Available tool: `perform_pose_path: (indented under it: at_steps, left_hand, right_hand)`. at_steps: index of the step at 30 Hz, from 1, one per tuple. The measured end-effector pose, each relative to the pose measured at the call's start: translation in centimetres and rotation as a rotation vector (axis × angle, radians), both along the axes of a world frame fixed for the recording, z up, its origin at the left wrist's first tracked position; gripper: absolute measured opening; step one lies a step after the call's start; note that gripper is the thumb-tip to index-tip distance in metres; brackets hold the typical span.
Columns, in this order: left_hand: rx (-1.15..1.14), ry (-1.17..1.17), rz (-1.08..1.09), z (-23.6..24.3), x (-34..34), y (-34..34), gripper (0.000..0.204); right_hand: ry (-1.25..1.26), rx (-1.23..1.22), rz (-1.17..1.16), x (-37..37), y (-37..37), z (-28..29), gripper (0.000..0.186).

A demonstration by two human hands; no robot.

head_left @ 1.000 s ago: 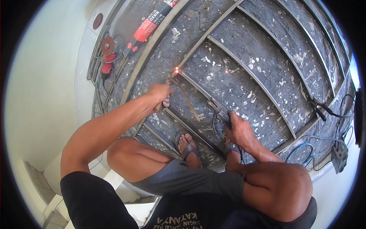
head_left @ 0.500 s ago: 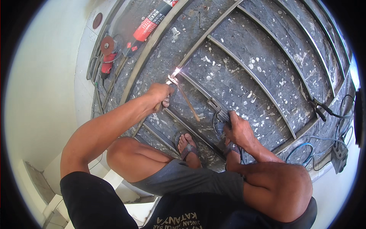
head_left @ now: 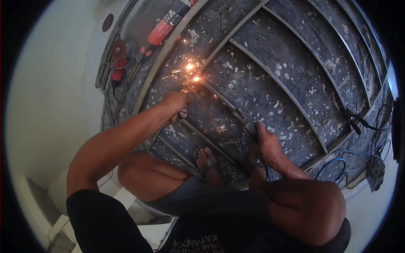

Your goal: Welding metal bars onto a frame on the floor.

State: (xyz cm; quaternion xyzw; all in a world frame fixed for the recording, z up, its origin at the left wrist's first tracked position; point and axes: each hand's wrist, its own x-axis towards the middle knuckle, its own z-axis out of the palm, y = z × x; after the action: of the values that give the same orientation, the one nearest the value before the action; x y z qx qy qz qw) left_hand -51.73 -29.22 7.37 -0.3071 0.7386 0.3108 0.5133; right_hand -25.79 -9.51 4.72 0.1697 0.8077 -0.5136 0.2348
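Observation:
My right hand is wrapped around a dark welding electrode holder, its jaw end pointing up and left. Bright glow and flying sparks burst at a joint of the metal frame, up and left of the holder. My left hand is closed just below the glow, gripping a tool whose shape is partly hidden. A thin brown rod-like part slants down and right from near its upper end; I cannot tell whether it belongs to that tool.
A red angle grinder and red-and-black electrode packaging lie at the upper left. Curved metal bars cross the paint-spotted floor. On the right are a black clamp and coiled cables. My sandalled feet stand among the bars.
The small white glow has become an orange burst with sparks flying, and the picture has darkened. My right hand has shifted slightly; my left hand stays in place.

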Motion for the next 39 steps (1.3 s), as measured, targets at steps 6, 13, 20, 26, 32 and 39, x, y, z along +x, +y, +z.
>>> perform_pose_path:
  at_steps: [6, 13, 20, 26, 32, 39]
  left_hand:
    - [0.002, 0.01, 0.036, 0.46, 0.05, 0.26, 0.014]
    - [0.009, -0.019, 0.073, 0.68, -0.06, 0.45, 0.011]
    - [0.012, -0.014, 0.067, 0.73, -0.09, 0.47, 0.01]
    - [0.06, -0.038, 0.067, 0.92, -0.01, 0.43, 0.012]
    - [0.023, 0.026, 0.063, 0.87, 0.09, 0.47, 0.011]
    - [0.072, -0.055, 0.081, 0.48, 0.13, 0.0, 0.015]
  right_hand:
    - [0.084, -0.005, -0.014, -0.12, -0.06, -0.14, 0.033]
    - [0.032, 0.022, 0.021, -0.39, -0.06, 0.09, 0.04]
    - [0.077, 0.003, 0.01, -0.32, -0.14, -0.09, 0.034]
    - [0.051, -0.001, 0.011, -0.26, -0.25, -0.39, 0.041]
    - [0.076, 0.027, 0.027, -0.36, -0.22, -0.25, 0.039]
    - [-0.006, -0.023, 0.008, -0.23, -0.16, -0.31, 0.041]
